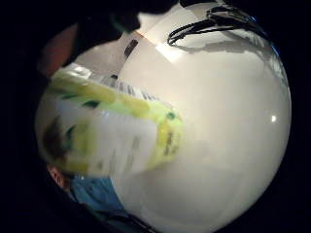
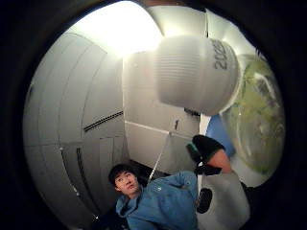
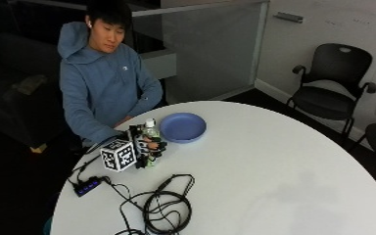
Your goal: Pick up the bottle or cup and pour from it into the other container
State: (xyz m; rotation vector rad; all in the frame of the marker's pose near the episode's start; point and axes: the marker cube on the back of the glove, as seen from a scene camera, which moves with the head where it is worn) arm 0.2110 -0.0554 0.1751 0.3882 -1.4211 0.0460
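Note:
In the outside view a clear bottle (image 3: pixel 150 130) with a white cap and a green label stands upright near the table's edge in front of the person. My gloved right hand (image 3: pixel 152 148) grips it around the body, fingers curled round the label. A blue plate (image 3: pixel 183 127) lies on the table just beside the bottle, on the far side from the person's body. The little finger side palm view is filled by the green label (image 1: pixel 112 136). The thumb side palm view shows the white cap (image 2: pixel 196 72), in place on the bottle. Whether the bottle's base touches the table is hidden.
The round white table (image 3: pixel 272 166) holds a coil of black cables (image 3: pixel 165 203) and a small black hub (image 3: pixel 87 186) near its front left edge. Two black chairs (image 3: pixel 331 83) stand off to the right, away from the table.

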